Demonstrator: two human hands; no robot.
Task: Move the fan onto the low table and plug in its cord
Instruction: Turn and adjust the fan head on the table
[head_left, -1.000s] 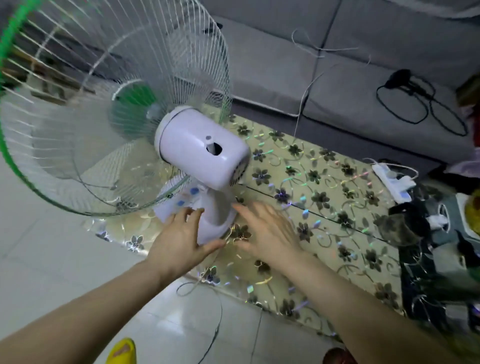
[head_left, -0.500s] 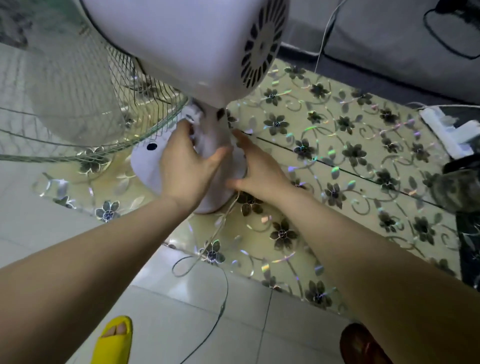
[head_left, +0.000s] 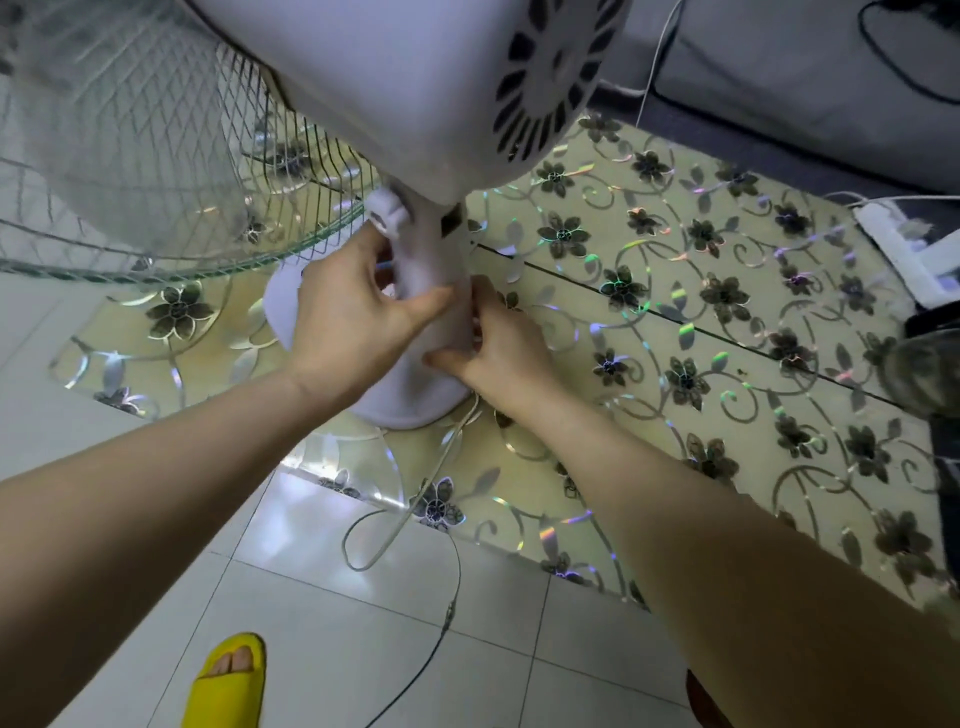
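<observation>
One fan (head_left: 405, 78) is standing on the table (head_left: 675, 312), its round white plastic base sitting near the table's left front corner. Two bare hands are gripping its smooth white neck: the left hand (head_left: 353, 317) is wrapping around the neck from the left, thumb lying across the front, and the right hand (head_left: 498, 343) is pressing against the neck's right side with fingers curled on it, just above the base. The fan's bulky motor housing, with dark vent slots in a ring, is looming at the top and hiding the far part of the table, while the wire grille is spreading out to the left past the table edge. The table is wearing a glossy yellowish cover printed with dark flowers and shiny silver scrolls. One pale cord (head_left: 415, 499) is running from the base over the front edge, looping above the tiled floor (head_left: 363, 623) and turning darker as it is trailing down. One white power strip (head_left: 904, 249) is lying at the table's right end, well apart from the fan. One yellow slipper (head_left: 228, 680) with a foot in it is showing on the pale glossy tiles. A grey sofa (head_left: 805, 78) is standing behind the table, with thin cables lying on it.
</observation>
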